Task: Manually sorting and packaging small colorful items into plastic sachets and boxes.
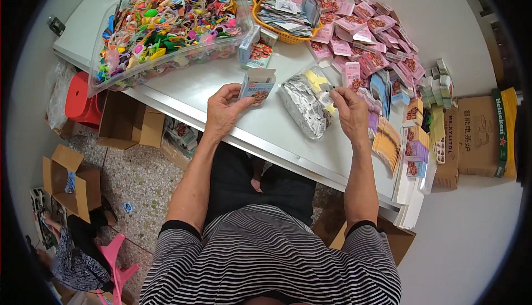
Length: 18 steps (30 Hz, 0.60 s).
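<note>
My left hand [225,112] grips a small light-blue carton [257,90] by its lower side, thumb across its front. The carton stands upright with its top flaps raised. Beside it on the table lies a clear plastic bag [303,108] filled with small silver, black-and-white packets, some yellow ones at its far end. My right hand [351,112] is over the right edge of this bag, thumb and forefinger pinched together. Whatever is between those fingertips is too small to make out. Just beyond the carton stand two more small cartons [259,53], one blue and one greenish.
A big clear tub [183,55] of colourful little toys sits at the far left. A yellow basket [288,36] holds flat packets. Pink cartons [366,28] pile up at the far right, with stacked flat cartons [388,141] nearer. At lower left, a person sits by cardboard boxes [88,188].
</note>
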Tool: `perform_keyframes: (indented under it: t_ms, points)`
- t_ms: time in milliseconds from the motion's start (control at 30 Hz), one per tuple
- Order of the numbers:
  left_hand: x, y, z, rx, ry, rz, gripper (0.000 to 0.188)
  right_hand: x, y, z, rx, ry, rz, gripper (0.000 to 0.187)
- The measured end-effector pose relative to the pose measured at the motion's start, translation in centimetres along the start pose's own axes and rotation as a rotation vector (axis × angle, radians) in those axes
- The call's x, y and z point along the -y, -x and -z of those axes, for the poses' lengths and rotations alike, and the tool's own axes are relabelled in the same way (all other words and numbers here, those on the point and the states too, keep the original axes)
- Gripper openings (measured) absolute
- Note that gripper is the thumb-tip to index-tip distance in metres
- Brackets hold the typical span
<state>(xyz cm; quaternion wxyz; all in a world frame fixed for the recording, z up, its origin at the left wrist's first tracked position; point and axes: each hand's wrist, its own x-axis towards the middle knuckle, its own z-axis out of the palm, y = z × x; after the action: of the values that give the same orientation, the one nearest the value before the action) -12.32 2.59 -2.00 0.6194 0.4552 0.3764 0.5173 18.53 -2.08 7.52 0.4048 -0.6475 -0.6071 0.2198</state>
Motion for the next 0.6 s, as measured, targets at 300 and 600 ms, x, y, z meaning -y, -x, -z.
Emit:
perform_keyframes:
  t_ms: [300, 600]
  points:
    - [-0.1, 0.2, 0.2, 0.004, 0.005, 0.000, 0.036, -1.2, 0.3, -1.0, -0.007, -0.062, 0.028, 0.017]
    - [0.0, 0.3, 0.5, 0.013, -0.026, -0.027, 0.034, 0.3, 0.4, -2.5, 0.001, -0.118, 0.153, 0.011]
